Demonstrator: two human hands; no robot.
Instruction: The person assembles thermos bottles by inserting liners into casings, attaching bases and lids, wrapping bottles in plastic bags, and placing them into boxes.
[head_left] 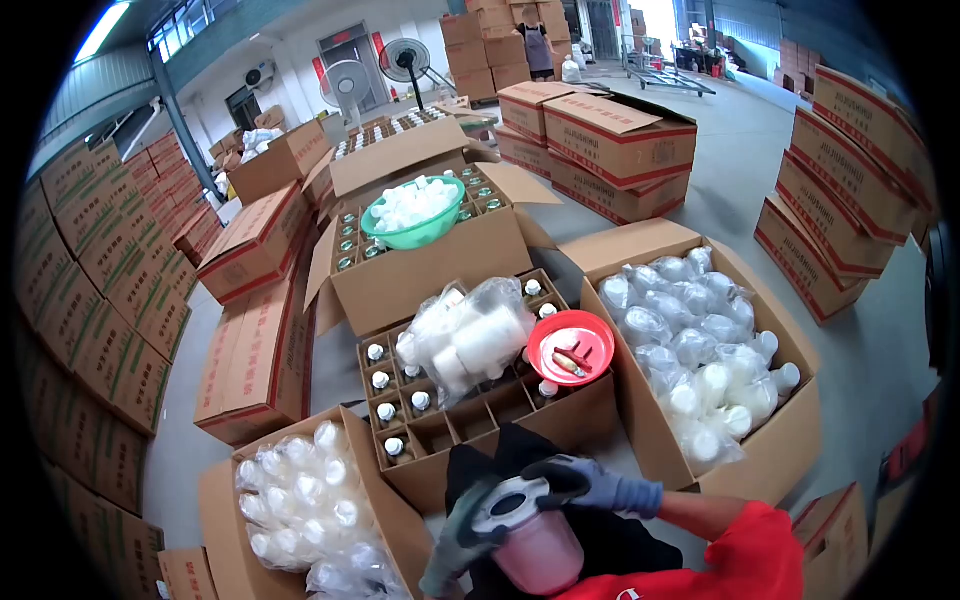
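Fingers of the left hand (466, 532), in a grey-green glove, are wrapped around the left side of a pinkish container (541, 556) at bottom centre of the frame. Its pale rim (517, 490) is grasped from the upper right by the right hand (590, 487), gloved in blue-grey. The container is noted as tilted: its long axis is run from upper left to lower right, with the round dark opening directed upward and to the upper left, and the base to the lower right.

Just above the hands, a divided carton (590, 420) is seen, partly filled with white-capped bottles (421, 401). A clear plastic bag (470, 340) of white items is laid across it, beside a red bowl (571, 335) in which small objects are held. Bagged clear containers are packed in an open box (388, 490) at lower left and in a larger box (775, 450) at right. A green basin (418, 236) of white pieces is placed on a carton (430, 277) at upper centre.
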